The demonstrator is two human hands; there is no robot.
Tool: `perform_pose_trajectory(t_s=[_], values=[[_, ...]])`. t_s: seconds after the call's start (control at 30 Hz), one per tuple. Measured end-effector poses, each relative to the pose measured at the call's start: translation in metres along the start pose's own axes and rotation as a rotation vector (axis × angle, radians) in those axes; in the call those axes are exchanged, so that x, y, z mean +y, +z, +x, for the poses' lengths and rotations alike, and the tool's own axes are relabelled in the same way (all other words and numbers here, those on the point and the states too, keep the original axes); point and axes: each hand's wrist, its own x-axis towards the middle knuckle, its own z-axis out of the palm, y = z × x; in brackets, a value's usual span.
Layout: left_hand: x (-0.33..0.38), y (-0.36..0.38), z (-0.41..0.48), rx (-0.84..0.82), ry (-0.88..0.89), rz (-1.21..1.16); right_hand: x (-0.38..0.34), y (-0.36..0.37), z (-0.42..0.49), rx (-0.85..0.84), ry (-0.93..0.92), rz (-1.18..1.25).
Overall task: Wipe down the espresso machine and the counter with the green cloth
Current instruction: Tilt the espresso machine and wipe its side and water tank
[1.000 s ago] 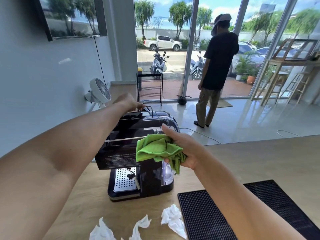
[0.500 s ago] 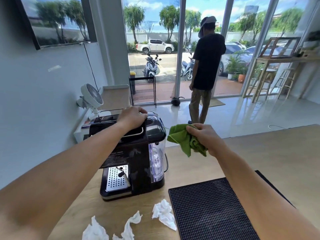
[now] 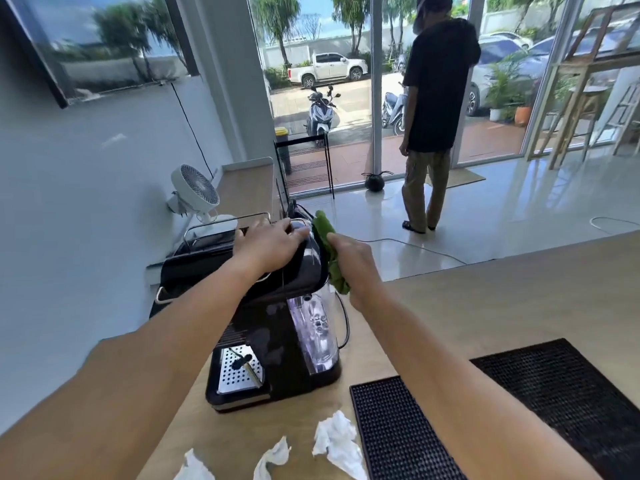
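At the centre of the frame, the black espresso machine [image 3: 273, 341] stands on the pale wooden surface [image 3: 485, 289], with its perforated drip tray [image 3: 239, 372] facing the lower left and its clear water tank [image 3: 317, 327] on the side turned toward the right of the frame. Both bare forearms reach up from the bottom edge and converge on the machine's top.

The left hand [image 3: 268, 245] lies palm down on the machine's top, wrist straight. Its fingers are loosely spread, reach toward the far right edge and grip nothing.

The right hand [image 3: 353, 261] sits just beside it at the machine's upper right side, turned so that its back faces right. Its fingers are curled round the bunched green cloth [image 3: 327, 247]. The cloth is held between the palm and the machine's dark housing, above the tank, with one end sticking up past the knuckles and the other hanging below the hand. The two hands are close together but apart.

Crumpled white tissues [image 3: 336, 441] lie on the surface near the bottom edge, in front of the machine. A black ribbed mat [image 3: 519, 410] lies at the lower right. A small white fan [image 3: 195, 188] stands at the middle left, and a person in dark clothes [image 3: 436, 98] stands by the glass doors at the upper right.
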Motion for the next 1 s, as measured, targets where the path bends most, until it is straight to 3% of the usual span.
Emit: perform_pose_trajectory(t_s=[0.2,0.37,0.63,0.73,0.9,1.0], values=[[0.004,-0.001,0.001,0.0,-0.043,0.086,0.021,0.004,0.021,-0.213,-0.051,0.244],[0.005,0.001,0.003,-0.011,-0.062,0.119,0.023,0.016,0.089,-0.397,-0.026,0.235],[0.008,-0.002,-0.004,-0.022,-0.088,0.078,0.089,0.014,0.103,-0.262,0.187,-0.016],[0.01,-0.003,-0.007,-0.015,-0.087,0.065,0.11,0.0,0.081,-0.2,0.277,0.024],[0.007,-0.001,-0.002,-0.012,-0.098,0.07,0.071,0.014,0.09,-0.345,0.08,0.406],[0.007,0.001,-0.002,-0.012,-0.1,0.077,0.046,0.031,0.109,-0.282,0.067,0.35]])
